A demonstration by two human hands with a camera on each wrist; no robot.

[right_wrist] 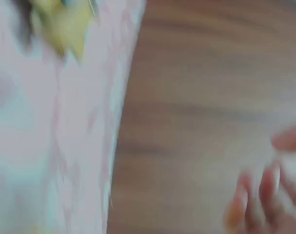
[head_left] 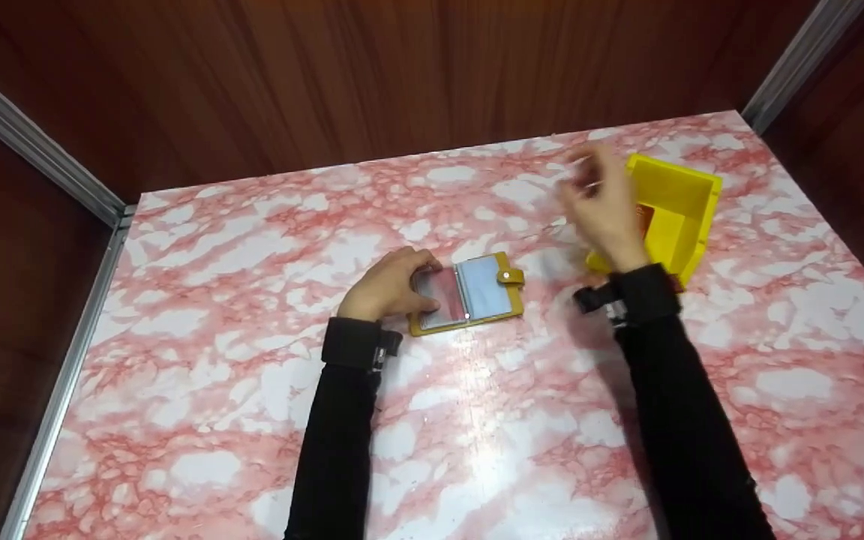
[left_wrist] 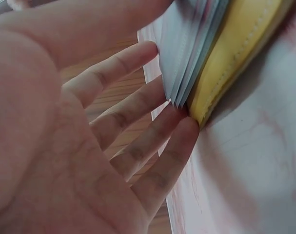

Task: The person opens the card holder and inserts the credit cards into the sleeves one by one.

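A yellow card holder [head_left: 516, 298] lies spread open on the table, its clear sleeves [head_left: 488, 285] facing up and its snap strap [head_left: 510, 277] on the right. My left hand [head_left: 391, 285] holds its left side, thumb near the lower edge and fingers at the upper. Up close in the left wrist view, fingertips touch the fanned sleeves [left_wrist: 187, 58] and the stitched yellow cover [left_wrist: 230, 53]. My right hand [head_left: 608, 206], blurred, is raised beside the yellow bin [head_left: 676, 187], fingers loosely bent with nothing visible between them. A red card-like piece [head_left: 645, 217] shows inside the bin, partly hidden by that hand.
The pink-and-white marbled table [head_left: 237, 390] ends at a dark wood panel [head_left: 372, 75] at the back. Metal rails [head_left: 42, 142] edge the side panels. The bin stands tilted at the back right, its opening facing me.
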